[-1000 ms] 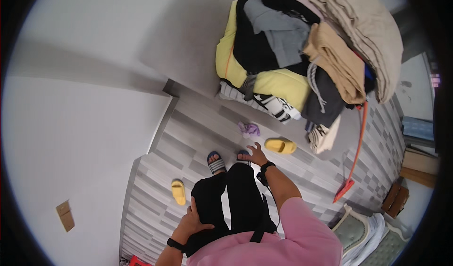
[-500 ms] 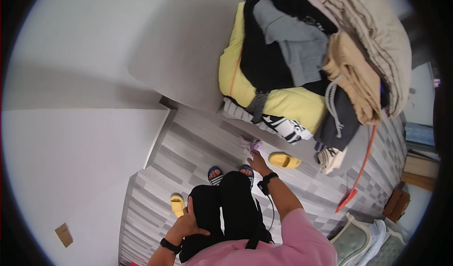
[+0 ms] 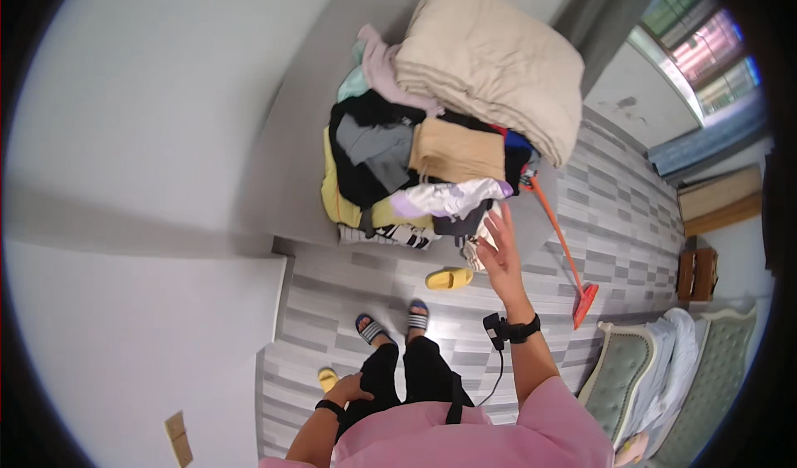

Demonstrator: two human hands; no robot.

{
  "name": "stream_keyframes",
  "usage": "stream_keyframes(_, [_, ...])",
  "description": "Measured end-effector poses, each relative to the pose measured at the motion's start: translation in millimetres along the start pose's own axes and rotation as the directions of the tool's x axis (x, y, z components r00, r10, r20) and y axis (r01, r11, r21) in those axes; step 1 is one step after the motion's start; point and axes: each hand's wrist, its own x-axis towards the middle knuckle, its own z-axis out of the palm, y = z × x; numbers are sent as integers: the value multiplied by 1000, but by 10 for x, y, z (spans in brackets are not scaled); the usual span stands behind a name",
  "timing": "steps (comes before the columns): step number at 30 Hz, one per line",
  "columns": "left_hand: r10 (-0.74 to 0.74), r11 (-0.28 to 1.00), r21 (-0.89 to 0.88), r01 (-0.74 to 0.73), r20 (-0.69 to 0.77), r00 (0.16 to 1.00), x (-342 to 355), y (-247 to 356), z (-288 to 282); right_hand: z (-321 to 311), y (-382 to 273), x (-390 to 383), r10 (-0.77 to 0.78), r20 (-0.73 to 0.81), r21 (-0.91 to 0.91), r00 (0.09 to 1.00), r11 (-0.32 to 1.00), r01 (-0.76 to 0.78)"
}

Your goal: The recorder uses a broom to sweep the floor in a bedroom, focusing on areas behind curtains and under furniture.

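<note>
My right hand point(image 3: 500, 248) is lifted with its fingers spread and nothing in it, just below the front of a clothes pile point(image 3: 390, 161) on a grey bed point(image 3: 303, 136). A white and lilac garment point(image 3: 448, 198) lies loosely on the pile's near edge, right beside my fingertips. A tan folded garment point(image 3: 457, 148) and a large beige quilt point(image 3: 490, 61) sit above it. My left hand point(image 3: 353, 389) rests flat on my black trouser leg and holds nothing. A dark band with a small device is strapped to my right wrist.
One yellow slipper point(image 3: 448, 279) lies on the grey plank floor by the bed, another point(image 3: 328, 378) by my left leg. An orange broom point(image 3: 573, 260) leans at the bed's right corner. A green cushioned sofa point(image 3: 647, 385) stands at the lower right, brown boxes point(image 3: 697, 273) beyond it.
I have straightened up from bending. My right hand rose from the floor to the pile. The small lilac item has left the floor, and a lilac and white garment now lies on the pile.
</note>
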Motion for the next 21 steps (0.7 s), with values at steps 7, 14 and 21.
stream_keyframes(7, [15, 999, 46, 9, -499, 866, -331, 698, -892, -1116, -147, -986, 143, 55, -471, 988, 876, -101])
stream_keyframes(14, [128, 954, 286, 87, -655, 745, -69, 1665, -1365, -2835, -272, -1837, 268, -139, -338, 953, 892, -300])
stream_keyframes(21, [282, 928, 358, -102, -497, 821, 965, 3996, -1198, -4485, -113, -2416, 318, -238, -467, 918, 791, -395])
